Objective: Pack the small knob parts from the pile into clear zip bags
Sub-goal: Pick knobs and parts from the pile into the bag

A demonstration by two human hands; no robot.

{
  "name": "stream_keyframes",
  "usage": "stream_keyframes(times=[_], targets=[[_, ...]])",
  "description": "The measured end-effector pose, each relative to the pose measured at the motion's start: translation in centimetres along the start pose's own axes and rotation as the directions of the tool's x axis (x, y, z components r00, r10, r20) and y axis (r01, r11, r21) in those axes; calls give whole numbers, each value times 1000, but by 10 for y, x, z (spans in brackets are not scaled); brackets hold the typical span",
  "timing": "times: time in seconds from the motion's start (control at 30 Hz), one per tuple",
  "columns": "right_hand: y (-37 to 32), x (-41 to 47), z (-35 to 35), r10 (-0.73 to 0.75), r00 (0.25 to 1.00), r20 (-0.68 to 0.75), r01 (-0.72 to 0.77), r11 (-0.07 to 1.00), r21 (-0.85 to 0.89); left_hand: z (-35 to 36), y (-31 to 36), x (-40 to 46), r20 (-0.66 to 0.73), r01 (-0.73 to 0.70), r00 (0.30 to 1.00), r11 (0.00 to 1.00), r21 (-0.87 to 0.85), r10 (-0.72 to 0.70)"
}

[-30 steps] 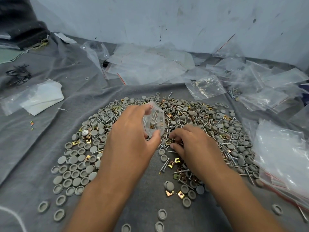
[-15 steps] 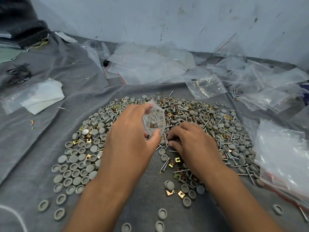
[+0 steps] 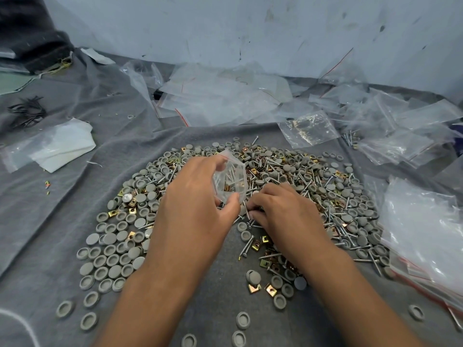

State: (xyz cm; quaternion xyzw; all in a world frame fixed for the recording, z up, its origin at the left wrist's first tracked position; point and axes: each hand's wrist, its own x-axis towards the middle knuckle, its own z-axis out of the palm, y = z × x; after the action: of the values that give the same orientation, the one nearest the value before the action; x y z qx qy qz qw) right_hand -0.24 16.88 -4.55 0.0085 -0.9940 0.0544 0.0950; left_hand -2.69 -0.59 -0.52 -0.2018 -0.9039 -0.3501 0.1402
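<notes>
Since the earlier frame the right hand (image 3: 283,211) has drawn a little nearer to the left hand (image 3: 198,204), and the rest is as before. The left hand pinches a small clear zip bag (image 3: 231,182), with screws and brass clips inside, just above the pile (image 3: 313,191). The right hand's curled fingertips (image 3: 253,205) pinch parts at the pile's near edge, beside the bag. Everything lies on grey cloth (image 3: 62,221).

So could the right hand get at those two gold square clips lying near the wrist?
Probably yes. The gold clips lie bare on the grey cloth beside the right hand's forearm, uncovered; the hand would only need to draw back.
</notes>
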Motion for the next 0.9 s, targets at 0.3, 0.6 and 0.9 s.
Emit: stream_keyframes(times=[0.3,0.6,0.9], targets=[[-1,-3,1,-9,1000,-8,9,1000,-16,1,0,1,-9,-1,1000,1000,-14,1],[-5,0,0,14,1000,24,-13,1000,-15,0,-1,1,-12,-3,1000,1000,-20,3],[13,-4,-7,119,989,90,-129,985,116,-1,-3,1,7,8,1000,1000,0,-8]])
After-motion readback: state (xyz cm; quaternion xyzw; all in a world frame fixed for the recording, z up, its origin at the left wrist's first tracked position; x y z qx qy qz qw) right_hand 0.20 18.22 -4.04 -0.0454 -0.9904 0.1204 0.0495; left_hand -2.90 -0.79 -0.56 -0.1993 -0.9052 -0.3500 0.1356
